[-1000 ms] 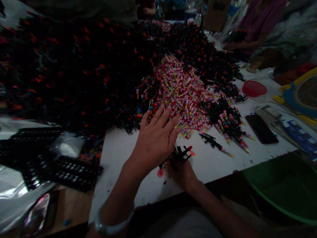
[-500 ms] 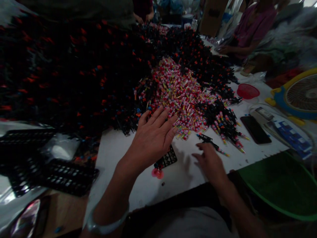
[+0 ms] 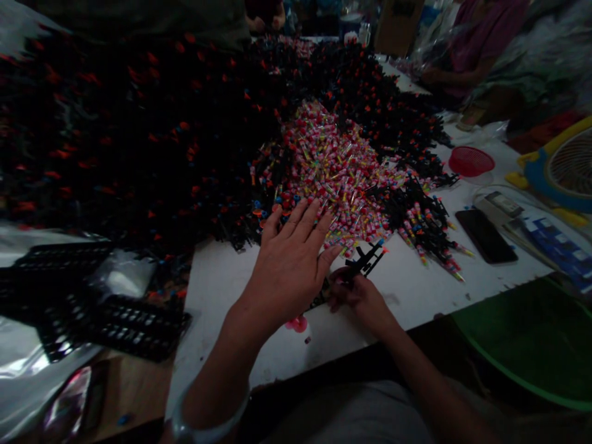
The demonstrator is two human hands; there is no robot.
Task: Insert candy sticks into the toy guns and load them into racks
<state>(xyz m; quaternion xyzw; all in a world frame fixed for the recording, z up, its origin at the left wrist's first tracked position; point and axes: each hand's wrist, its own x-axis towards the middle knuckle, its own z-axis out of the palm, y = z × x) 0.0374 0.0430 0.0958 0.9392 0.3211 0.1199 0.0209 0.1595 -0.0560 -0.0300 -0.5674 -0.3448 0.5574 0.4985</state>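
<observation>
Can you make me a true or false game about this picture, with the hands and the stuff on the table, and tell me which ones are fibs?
1. The right hand is holding a black toy gun. True.
2. The left hand is squeezed into a fist. False: the left hand is open, with its fingers stretched out.
3. A dark phone lies on the white table. True.
4. The round basket is green. False: the basket is red.
5. The fan has yellow and blue parts. True.
6. The bracelet is on the right wrist. False: the bracelet is on the left wrist.
</observation>
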